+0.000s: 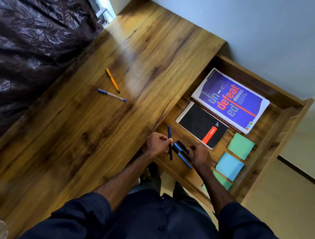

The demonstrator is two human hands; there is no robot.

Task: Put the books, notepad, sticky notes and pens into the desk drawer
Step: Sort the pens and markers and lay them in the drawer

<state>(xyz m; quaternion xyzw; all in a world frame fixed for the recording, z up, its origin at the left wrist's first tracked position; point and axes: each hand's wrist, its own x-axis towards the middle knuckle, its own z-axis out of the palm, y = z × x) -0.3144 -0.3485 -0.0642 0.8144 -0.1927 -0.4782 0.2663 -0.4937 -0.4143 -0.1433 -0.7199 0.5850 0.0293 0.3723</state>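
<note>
Pen-stowing step, late in the task. The left hand [157, 142] pinches a dark pen [169, 132] over the open drawer [276, 136]; the right hand [200, 156], fingers curled, gathers the blue-and-black pens [182, 158] lying inside. The purple book [229, 100], spiral notepad [201, 124] and sticky notes [241, 145] are already stowed. Next, probably: release the held pen, then reach left across the bench [95, 133] for the orange pen [112, 80] and blue ballpoint [111, 95]. Nothing visible obstructs that reach.
</note>
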